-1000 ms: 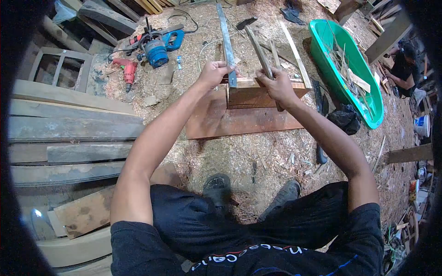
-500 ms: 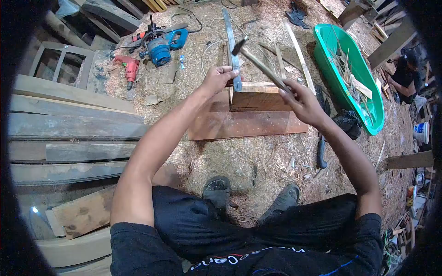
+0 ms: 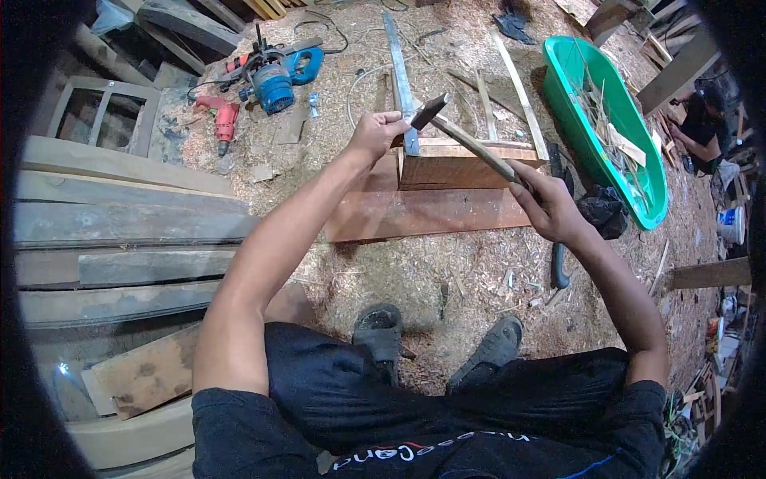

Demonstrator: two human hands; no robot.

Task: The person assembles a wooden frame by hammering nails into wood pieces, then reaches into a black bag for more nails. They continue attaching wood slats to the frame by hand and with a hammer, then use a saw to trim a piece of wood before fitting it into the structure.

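Lowered since half a second ago, the head of a hammer (image 3: 479,150) hangs just beside the fingers of a person's left hand (image 3: 377,137), while the right hand (image 3: 550,203) sits slightly farther right and nearer the body. The right hand is wrapped around the handle's lower end, its grip closed. The left hand pinches a long grey strip (image 3: 397,64) close to its near end, where it meets the left corner of a wooden box-like piece (image 3: 463,171). Whether a nail is held there is too small to tell.

The step in hand appears to be hammering the strip at that corner; the next move would call for a steady left pinch and a controlled stroke, with the fingertips dangerously close to the hammer head.

The box-like piece stands on a reddish board (image 3: 431,215), between the two hands and beneath the slanting handle. A green tub (image 3: 626,104) lies off to the right; a red drill (image 3: 227,124) rests well to the left.
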